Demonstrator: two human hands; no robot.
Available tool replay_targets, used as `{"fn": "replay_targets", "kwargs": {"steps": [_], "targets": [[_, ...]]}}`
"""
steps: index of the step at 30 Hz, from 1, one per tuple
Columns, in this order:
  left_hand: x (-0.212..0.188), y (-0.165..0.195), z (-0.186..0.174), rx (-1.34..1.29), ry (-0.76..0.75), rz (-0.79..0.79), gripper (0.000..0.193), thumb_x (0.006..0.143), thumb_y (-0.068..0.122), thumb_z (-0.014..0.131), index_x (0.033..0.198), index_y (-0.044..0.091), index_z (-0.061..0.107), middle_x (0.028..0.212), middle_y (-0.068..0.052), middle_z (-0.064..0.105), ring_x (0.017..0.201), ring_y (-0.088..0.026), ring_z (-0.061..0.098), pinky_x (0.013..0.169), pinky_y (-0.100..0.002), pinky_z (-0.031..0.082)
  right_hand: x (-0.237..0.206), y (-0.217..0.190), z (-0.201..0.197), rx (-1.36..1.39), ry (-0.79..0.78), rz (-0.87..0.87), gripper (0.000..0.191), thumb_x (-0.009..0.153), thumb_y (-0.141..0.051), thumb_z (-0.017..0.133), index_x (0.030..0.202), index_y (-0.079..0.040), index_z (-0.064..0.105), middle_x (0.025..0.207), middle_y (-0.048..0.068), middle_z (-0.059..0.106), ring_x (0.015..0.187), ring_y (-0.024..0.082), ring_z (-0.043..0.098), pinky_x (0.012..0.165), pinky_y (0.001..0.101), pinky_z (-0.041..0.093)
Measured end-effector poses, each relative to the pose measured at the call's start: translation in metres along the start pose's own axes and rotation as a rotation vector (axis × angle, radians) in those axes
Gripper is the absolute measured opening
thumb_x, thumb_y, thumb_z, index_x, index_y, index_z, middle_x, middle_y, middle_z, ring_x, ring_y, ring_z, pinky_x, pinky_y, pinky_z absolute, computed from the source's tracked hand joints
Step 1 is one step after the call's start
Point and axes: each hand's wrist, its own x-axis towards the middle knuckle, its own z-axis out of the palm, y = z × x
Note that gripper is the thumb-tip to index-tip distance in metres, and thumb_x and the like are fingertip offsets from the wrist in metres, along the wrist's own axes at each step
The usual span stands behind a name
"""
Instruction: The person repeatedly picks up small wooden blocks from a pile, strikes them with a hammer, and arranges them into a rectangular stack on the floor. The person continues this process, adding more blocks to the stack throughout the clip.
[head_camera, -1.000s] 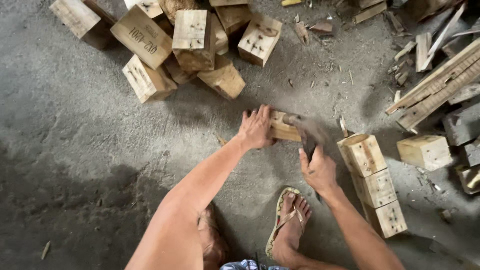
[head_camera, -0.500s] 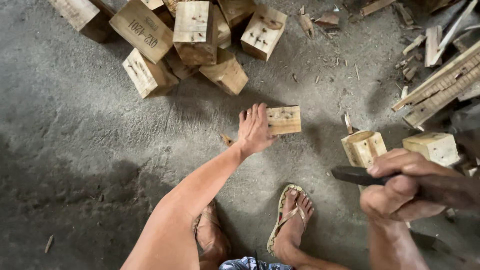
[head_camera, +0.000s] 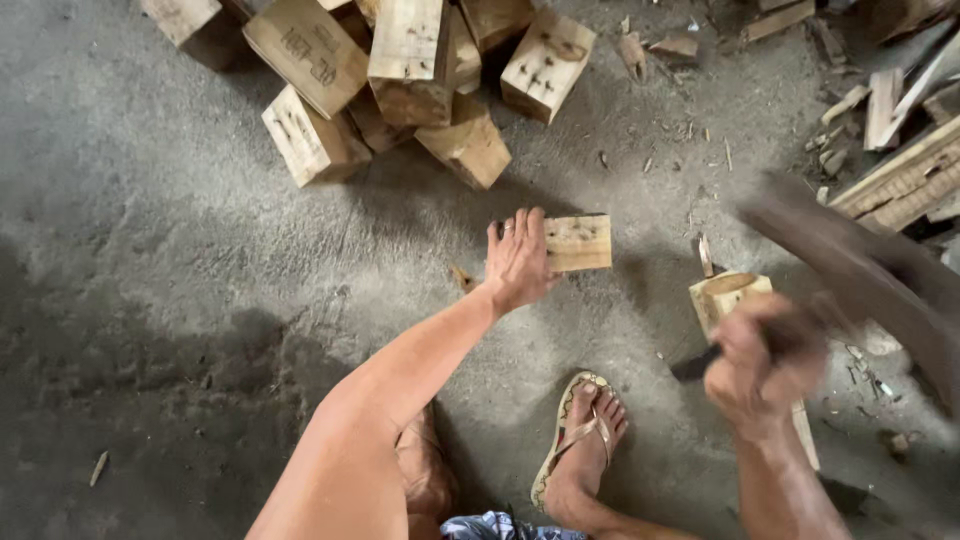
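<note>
My left hand (head_camera: 518, 260) rests flat on the left end of a small wooden block (head_camera: 578, 243) lying on the concrete floor, holding it down. My right hand (head_camera: 765, 365) is closed around the dark handle of a chopping tool (head_camera: 850, 265), raised and blurred with motion at the right. The tool's head is a brown streak above and right of the hand. A row of pale wooden blocks (head_camera: 728, 296) sits just behind my right hand.
A heap of larger wooden blocks (head_camera: 400, 80) lies at the top. Planks and wood scraps (head_camera: 900, 170) lie at the upper right. My foot in a sandal (head_camera: 582, 440) is planted below the held block. Wood chips dot the floor.
My right hand struck the block with the tool a second ago, then lifted away to the right, and now swings blurred. The left hand stays on the block.
</note>
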Motion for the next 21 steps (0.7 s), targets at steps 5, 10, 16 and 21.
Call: {"fn": "replay_targets", "kwargs": {"steps": [5,10,16,21], "targets": [[0.003,0.004,-0.01,0.035,-0.04,-0.021,0.103,0.073,0.036,0.087,0.15,0.001,0.028,0.147,-0.021,0.042,0.139,-0.04,0.043,0.119,-0.063,0.027,-0.003,0.022,0.039,-1.006,-1.138,0.643,0.064,0.114,-0.044,0.039,0.079,-0.007,0.078,0.062,0.01,0.064,0.056,0.024,0.065,0.059,0.0369,0.054],[0.004,0.006,-0.007,0.106,-0.088,-0.023,0.11,0.07,0.039,0.088,0.148,-0.002,0.022,0.153,-0.024,0.033,0.141,-0.043,0.035,0.116,-0.063,0.023,-0.013,0.01,0.031,-0.446,-0.506,0.427,0.034,0.099,-0.038,0.063,0.102,-0.003,0.064,0.073,0.006,0.063,0.065,0.023,0.064,0.059,0.0404,0.052],[0.004,0.001,0.0,0.073,-0.019,0.004,0.109,0.074,0.036,0.088,0.151,-0.003,0.021,0.153,-0.027,0.034,0.142,-0.043,0.036,0.117,-0.064,0.022,0.008,0.032,-0.011,-0.181,-0.004,-0.194,0.031,0.105,-0.031,0.052,0.078,-0.016,0.053,0.059,0.001,0.045,0.049,0.013,0.039,0.043,0.0296,0.033],[0.004,0.005,0.0,0.062,-0.067,-0.051,0.108,0.073,0.036,0.088,0.151,0.002,0.021,0.152,-0.022,0.036,0.142,-0.04,0.037,0.119,-0.064,0.023,0.01,0.057,0.028,-0.774,-0.442,-0.11,0.033,0.096,-0.036,0.059,0.079,-0.009,0.052,0.059,0.011,0.049,0.051,0.031,0.05,0.05,0.0443,0.04]]}}
